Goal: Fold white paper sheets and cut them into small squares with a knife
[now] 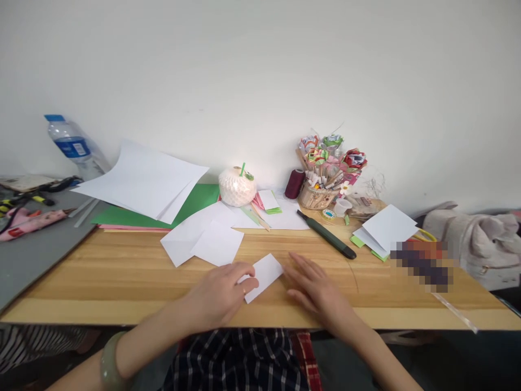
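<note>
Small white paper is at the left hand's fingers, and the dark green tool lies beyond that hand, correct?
No: the head view shows the dark green tool beyond the right hand. The small white paper is at the fingers of the left hand.

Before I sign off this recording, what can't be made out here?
All in the head view:
Pixelated item: blurred by mosaic.
Small white paper, left side: covered by the left hand.
Pale bag: cut off by the right edge.
Print on bottle label: too small.

A small, plain white paper (pixel 266 276), rectangular, lies at the near middle of the scene, slanting from near left to far right, its left edge partly hidden.
</note>
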